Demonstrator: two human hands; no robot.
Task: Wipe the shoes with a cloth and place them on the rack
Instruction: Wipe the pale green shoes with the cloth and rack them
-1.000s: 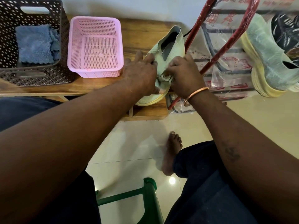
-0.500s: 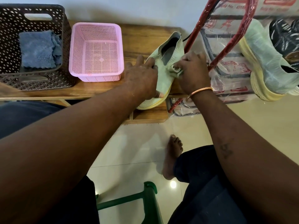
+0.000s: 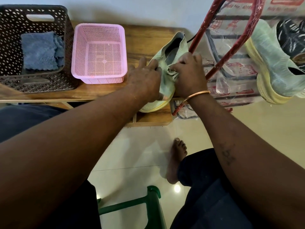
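Red printing runs over the clear plastic wrap (image 3: 231, 83) on the rack (image 3: 231, 47) at the right, too blurred and creased to read. The rack's tubes are glossy red. On it lies a second green shoe (image 3: 270, 66) of ribbed knit with a thick yellowish sole, and just beyond that a dark shoe (image 3: 292, 40) with pale streaks.

The pale green shoe (image 3: 173, 45), soft knit with a grey lining, lies on the right end of the wooden surface (image 3: 145, 37), its toe towards the near edge. The left hand (image 3: 145, 81) holds its toe, with the fingers laid over the top and the thumb at the sole's edge. The right hand (image 3: 189, 76), with a copper-coloured bangle (image 3: 196, 95) at the wrist, pinches a crumpled cloth (image 3: 172, 72) against the upper.

To the left stands a pink perforated plastic basket (image 3: 99, 26). Further left is a dark brown lattice basket (image 3: 33, 7) holding a fluffy blue towel (image 3: 39, 50).
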